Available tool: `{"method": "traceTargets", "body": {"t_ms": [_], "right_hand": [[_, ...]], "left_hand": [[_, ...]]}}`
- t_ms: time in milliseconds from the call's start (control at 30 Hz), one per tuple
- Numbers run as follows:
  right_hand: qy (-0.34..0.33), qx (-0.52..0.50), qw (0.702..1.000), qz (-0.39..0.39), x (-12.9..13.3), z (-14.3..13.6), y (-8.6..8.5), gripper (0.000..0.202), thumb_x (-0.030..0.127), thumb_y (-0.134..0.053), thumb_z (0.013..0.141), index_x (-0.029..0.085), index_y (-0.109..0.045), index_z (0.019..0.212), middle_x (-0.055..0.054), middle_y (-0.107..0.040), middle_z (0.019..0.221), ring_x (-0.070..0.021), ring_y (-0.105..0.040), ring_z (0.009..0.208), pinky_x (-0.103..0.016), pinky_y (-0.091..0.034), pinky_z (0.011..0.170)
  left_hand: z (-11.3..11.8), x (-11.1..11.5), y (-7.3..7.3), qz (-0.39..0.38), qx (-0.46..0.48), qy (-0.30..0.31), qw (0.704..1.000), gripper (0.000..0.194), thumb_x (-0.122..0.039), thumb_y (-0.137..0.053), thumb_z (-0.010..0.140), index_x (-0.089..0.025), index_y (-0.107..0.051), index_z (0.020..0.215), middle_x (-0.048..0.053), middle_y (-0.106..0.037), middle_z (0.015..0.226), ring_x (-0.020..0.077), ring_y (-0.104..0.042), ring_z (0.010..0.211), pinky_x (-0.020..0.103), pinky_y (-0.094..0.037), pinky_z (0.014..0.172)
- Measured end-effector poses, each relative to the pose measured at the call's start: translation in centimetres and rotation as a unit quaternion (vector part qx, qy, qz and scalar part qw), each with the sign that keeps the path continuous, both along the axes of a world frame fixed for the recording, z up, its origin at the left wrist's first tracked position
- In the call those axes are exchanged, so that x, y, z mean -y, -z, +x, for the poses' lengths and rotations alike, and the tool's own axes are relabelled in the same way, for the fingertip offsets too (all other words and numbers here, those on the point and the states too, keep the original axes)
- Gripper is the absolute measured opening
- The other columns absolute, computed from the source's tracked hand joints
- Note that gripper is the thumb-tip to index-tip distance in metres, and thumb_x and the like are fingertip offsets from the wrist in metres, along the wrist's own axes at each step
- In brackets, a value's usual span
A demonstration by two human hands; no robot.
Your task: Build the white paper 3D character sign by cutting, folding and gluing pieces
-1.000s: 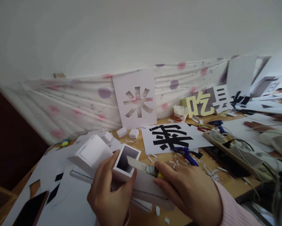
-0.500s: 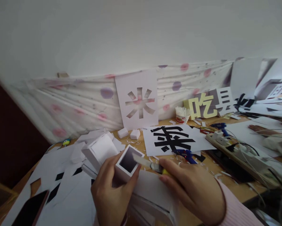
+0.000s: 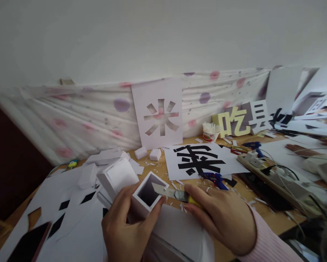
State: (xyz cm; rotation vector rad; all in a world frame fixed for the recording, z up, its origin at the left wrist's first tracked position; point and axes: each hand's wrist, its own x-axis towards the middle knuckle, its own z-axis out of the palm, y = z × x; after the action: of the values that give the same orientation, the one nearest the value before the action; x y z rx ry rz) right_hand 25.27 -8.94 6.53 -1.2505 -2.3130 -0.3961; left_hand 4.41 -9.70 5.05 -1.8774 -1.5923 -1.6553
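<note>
My left hand (image 3: 129, 222) grips a white hollow foam-board piece (image 3: 138, 198), its square opening facing up toward me. In my right hand (image 3: 220, 214) is a yellow-handled utility knife (image 3: 177, 194). Its blade lies across the right rim of the opening, with the tip over the hollow. A small white scrap shows on the blade near that rim. Below and right of the opening extends a larger white form (image 3: 180, 225); whether it joins the held piece I cannot tell. Another white block (image 3: 118, 174) leans just behind my left hand.
A sheet with black character strokes (image 3: 199, 160) lies ahead, beside a blue glue gun (image 3: 216, 180). A power strip (image 3: 275, 182) with cables is at right, near another person's hand (image 3: 302, 150). A cut-out white board (image 3: 159, 116) leans at the back. A phone (image 3: 29, 243) lies front left.
The view has shifted slightly. The knife blade has turned a little at the rim, and a small scrap now shows on it. Both hands keep their holds.
</note>
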Motion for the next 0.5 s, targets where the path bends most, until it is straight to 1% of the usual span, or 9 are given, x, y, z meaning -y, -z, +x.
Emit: {"method": "traceTargets", "body": {"t_ms": [167, 333, 433, 500], "right_hand": [[0.0, 0.003, 1.0, 0.015, -0.8, 0.7, 1.0, 0.051, 0.05, -0.015, 0.105, 0.023, -0.059, 0.102, 0.001, -0.068, 0.062, -0.0193, -0.066, 0.047, -0.032, -0.03, 0.045], [-0.015, 0.005, 0.999, 0.04, -1.1, 1.2, 1.5, 0.048, 0.047, -0.015, 0.105, 0.023, -0.057, 0.111, 0.0, -0.071, 0.069, -0.0194, -0.068, 0.051, -0.031, -0.036, 0.046], [-0.018, 0.01, 1.0, 0.02, -1.5, 1.5, 1.9, 0.051, 0.048, -0.014, 0.105, 0.023, -0.059, 0.11, -0.002, -0.073, 0.073, -0.019, -0.069, 0.054, -0.03, -0.04, 0.048], [-0.008, 0.007, 1.0, -0.002, -2.5, 2.2, 2.4, 0.054, 0.049, -0.015, 0.105, 0.022, -0.061, 0.109, -0.005, -0.075, 0.078, -0.0195, -0.07, 0.057, -0.029, -0.043, 0.05]], "left_hand": [[-0.2, -0.1, 0.5, -0.033, 0.022, 0.023, 0.999, 0.025, -0.034, -0.079, 0.073, -0.021, -0.068, 0.092, 0.001, -0.073, 0.084, 0.017, -0.069, 0.071, 0.025, -0.056, 0.067], [-0.5, -0.7, 0.4, -0.093, 0.073, 0.057, 0.991, 0.027, -0.036, -0.082, 0.07, -0.022, -0.07, 0.089, -0.002, -0.074, 0.081, 0.016, -0.069, 0.068, 0.024, -0.056, 0.062], [-0.9, -1.3, 0.0, -0.156, 0.117, 0.103, 0.975, 0.027, -0.036, -0.083, 0.067, -0.022, -0.071, 0.087, -0.002, -0.074, 0.079, 0.0166, -0.068, 0.067, 0.024, -0.055, 0.06], [-1.5, -1.6, -0.4, -0.203, 0.152, 0.146, 0.956, 0.028, -0.036, -0.082, 0.066, -0.02, -0.072, 0.087, 0.0, -0.074, 0.078, 0.0175, -0.068, 0.068, 0.025, -0.055, 0.059]]}}
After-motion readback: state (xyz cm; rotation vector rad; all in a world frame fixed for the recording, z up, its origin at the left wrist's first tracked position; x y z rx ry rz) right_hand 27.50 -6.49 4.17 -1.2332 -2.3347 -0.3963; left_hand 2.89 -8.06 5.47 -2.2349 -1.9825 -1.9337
